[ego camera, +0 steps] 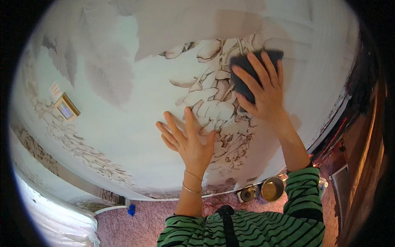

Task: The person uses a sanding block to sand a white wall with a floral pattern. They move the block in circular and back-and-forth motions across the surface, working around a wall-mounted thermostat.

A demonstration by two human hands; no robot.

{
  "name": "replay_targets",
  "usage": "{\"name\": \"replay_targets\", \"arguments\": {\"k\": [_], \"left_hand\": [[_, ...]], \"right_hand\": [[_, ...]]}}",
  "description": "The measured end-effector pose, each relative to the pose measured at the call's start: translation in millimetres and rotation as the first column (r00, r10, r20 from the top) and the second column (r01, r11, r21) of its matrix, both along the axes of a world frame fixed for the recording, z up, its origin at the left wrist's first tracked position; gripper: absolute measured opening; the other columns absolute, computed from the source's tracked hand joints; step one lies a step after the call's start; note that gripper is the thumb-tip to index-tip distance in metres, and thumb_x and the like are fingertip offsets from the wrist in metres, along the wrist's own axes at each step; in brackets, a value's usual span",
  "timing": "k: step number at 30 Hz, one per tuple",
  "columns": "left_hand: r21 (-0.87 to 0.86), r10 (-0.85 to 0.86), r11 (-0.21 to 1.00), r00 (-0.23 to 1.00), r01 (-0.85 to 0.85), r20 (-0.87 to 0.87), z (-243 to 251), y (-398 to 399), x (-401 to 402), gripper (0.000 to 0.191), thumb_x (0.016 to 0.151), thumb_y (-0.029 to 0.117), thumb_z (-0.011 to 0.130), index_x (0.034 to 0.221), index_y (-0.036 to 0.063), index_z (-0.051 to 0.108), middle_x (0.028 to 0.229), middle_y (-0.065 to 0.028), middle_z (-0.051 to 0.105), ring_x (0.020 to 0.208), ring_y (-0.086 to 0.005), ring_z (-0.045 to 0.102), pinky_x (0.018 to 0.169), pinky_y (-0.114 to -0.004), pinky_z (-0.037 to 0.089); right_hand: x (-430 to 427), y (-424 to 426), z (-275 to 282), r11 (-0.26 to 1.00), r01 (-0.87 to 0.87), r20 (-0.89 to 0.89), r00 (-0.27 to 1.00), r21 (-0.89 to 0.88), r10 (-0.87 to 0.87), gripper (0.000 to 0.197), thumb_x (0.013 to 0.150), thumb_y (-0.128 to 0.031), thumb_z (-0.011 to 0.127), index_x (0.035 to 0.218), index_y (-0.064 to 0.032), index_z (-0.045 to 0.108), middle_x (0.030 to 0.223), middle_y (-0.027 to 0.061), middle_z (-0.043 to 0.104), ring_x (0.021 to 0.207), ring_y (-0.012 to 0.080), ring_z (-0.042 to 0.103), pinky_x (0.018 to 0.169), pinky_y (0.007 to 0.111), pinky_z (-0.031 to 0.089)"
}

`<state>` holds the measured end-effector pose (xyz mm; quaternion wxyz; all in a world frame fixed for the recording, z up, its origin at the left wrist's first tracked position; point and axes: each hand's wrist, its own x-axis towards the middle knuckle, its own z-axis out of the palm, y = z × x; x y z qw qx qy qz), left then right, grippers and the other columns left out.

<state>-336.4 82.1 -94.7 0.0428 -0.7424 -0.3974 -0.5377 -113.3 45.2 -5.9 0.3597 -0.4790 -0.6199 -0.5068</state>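
A large wall mural (148, 83) of drawn flowers and pale leaves, probably wallpaper, stands before me. My left hand (193, 148) lies against it with its fingers spread, holding nothing, beside the drawn blossoms. It wears a ring, and thin bracelets circle the wrist. Higher and to the right, my right hand (265, 89) holds a dark flat pad or folded cloth (245, 66) against the mural. Fingers and palm hide part of that pad, so its exact kind is unclear.
A framed wall device (66, 108) with a lit screen juts out at left, beside a printed label (56, 91). Below, a metal pot (273, 189) and a smaller round object (247, 194) stand by the wall. A blue item (131, 210) lies on pink carpet (123, 228). Brown drapery (364, 148) hangs at right.
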Motion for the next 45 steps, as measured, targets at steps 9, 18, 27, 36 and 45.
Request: {"name": "replay_targets", "arguments": {"k": [9, 18, 27, 36, 45], "left_hand": [[0.025, 0.071, 0.997, 0.997, -0.070, -0.038, 1.6, -6.7, 20.2, 0.105, 0.068, 0.031, 0.088, 0.156, 0.0176, 0.033, 0.164, -0.0224, 0.006, 0.149, -0.0488, -0.002, 0.117, -0.061, 0.009], [0.010, 0.061, 0.998, 0.995, -0.060, -0.081, 3.6, -17.1, 34.9, 0.101, 0.069, 0.027, 0.087, 0.155, 0.0190, 0.034, 0.164, -0.0229, 0.006, 0.149, -0.0496, -0.002, 0.117, -0.061, 0.009], [0.021, 0.048, 0.999, 0.997, -0.047, -0.055, 4.6, -21.3, 46.7, 0.101, 0.069, 0.025, 0.085, 0.155, 0.0195, 0.034, 0.163, -0.0245, 0.005, 0.148, -0.0521, -0.002, 0.114, -0.065, 0.010], [0.039, 0.005, 0.999, 0.999, -0.003, -0.039, 3.9, -29.2, 69.7, 0.097, 0.069, 0.028, 0.083, 0.154, 0.0230, 0.036, 0.163, -0.0273, 0.006, 0.147, -0.0554, -0.004, 0.111, -0.070, 0.008], [0.017, 0.050, 0.999, 0.998, -0.049, -0.050, 8.4, -41.1, 95.3, 0.096, 0.070, 0.027, 0.080, 0.155, 0.0201, 0.035, 0.163, -0.0266, 0.005, 0.148, -0.0543, -0.002, 0.112, -0.069, 0.008]], "right_hand": [[-37.3, 14.6, -39.8, 0.981, -0.113, 0.126, 0.983, -0.160, 0.134, 0.061, 0.080, -0.042, 0.070, 0.139, -0.0398, 0.055, 0.154, -0.0038, 0.043, 0.144, 0.0230, 0.034, 0.119, 0.056, 0.015], [29.2, -18.0, -18.4, 1.000, 0.004, -0.025, 1.000, -0.012, -0.004, 0.057, 0.083, -0.045, 0.066, 0.139, -0.0363, 0.057, 0.154, 0.0003, 0.043, 0.144, 0.0262, 0.035, 0.118, 0.055, 0.018], [2.8, 4.3, -20.2, 0.997, -0.054, 0.070, 0.996, -0.056, 0.058, 0.055, 0.091, -0.043, 0.060, 0.145, -0.0364, 0.050, 0.156, -0.0005, 0.040, 0.145, 0.0263, 0.031, 0.117, 0.059, 0.017], [55.7, -30.5, -44.8, 0.997, -0.029, 0.037, 0.999, -0.065, 0.031, 0.051, 0.086, -0.038, 0.064, 0.137, -0.0363, 0.059, 0.152, -0.0011, 0.046, 0.142, 0.0258, 0.037, 0.118, 0.055, 0.016], [40.8, -8.6, -11.7, 0.992, -0.063, 0.069, 0.995, -0.110, 0.070, 0.053, 0.090, -0.039, 0.061, 0.142, -0.0343, 0.054, 0.156, 0.0000, 0.042, 0.143, 0.0259, 0.036, 0.115, 0.059, 0.017]]}}
